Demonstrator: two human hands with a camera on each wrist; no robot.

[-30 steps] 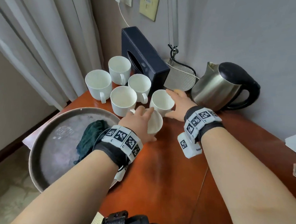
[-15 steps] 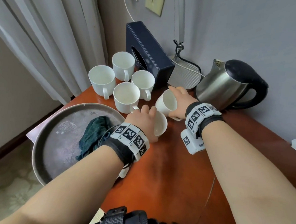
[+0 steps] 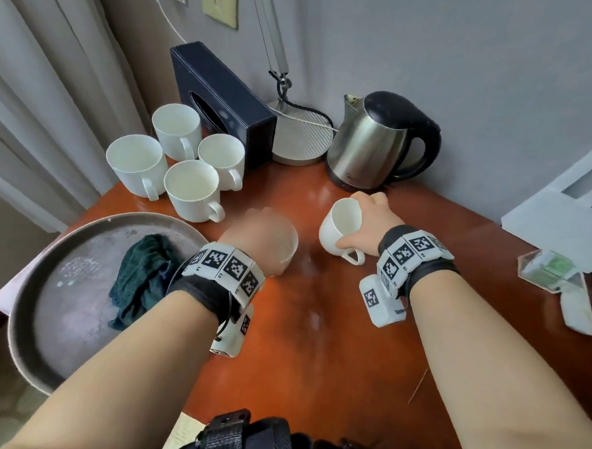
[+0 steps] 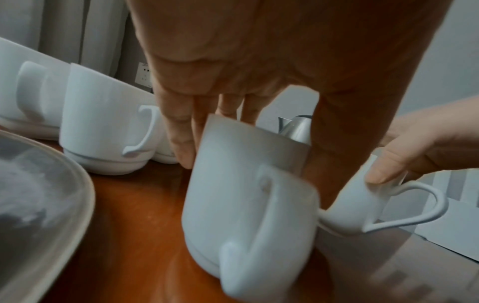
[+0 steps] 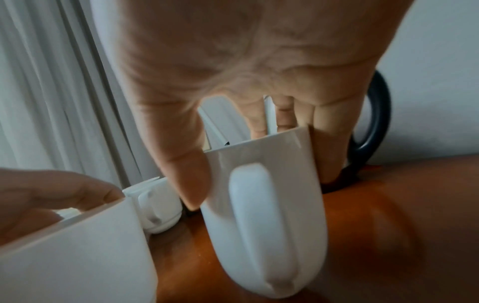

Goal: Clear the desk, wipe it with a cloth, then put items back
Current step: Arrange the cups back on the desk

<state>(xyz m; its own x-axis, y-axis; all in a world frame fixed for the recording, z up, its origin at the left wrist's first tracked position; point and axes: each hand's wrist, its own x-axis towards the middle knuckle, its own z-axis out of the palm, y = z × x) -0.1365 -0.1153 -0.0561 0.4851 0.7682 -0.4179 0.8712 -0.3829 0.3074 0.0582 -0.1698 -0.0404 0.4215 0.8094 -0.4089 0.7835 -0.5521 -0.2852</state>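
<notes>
My left hand (image 3: 256, 236) grips a white cup (image 3: 286, 248) by its rim, lifted and tilted above the orange-brown desk (image 3: 302, 344); in the left wrist view the fingers (image 4: 181, 131) reach over that cup (image 4: 246, 205). My right hand (image 3: 367, 217) holds a second white cup (image 3: 339, 226) by the rim, tilted, its handle toward me; the right wrist view shows that cup (image 5: 264, 215) off the desk. Several more white cups (image 3: 190, 188) stand grouped at the back left. A dark green cloth (image 3: 140, 281) lies on the round grey tray (image 3: 53, 314).
A steel kettle (image 3: 370, 146) with a black handle stands at the back right beside a lamp base (image 3: 302, 139). A dark tissue box (image 3: 222, 97) leans behind the cups. White papers (image 3: 562, 211) and a clear holder (image 3: 552, 272) lie at the right edge. Curtains hang left.
Both hands have lifted their cups away from the group and drawn them back toward me; the right cup has moved rightward, in front of the kettle.
</notes>
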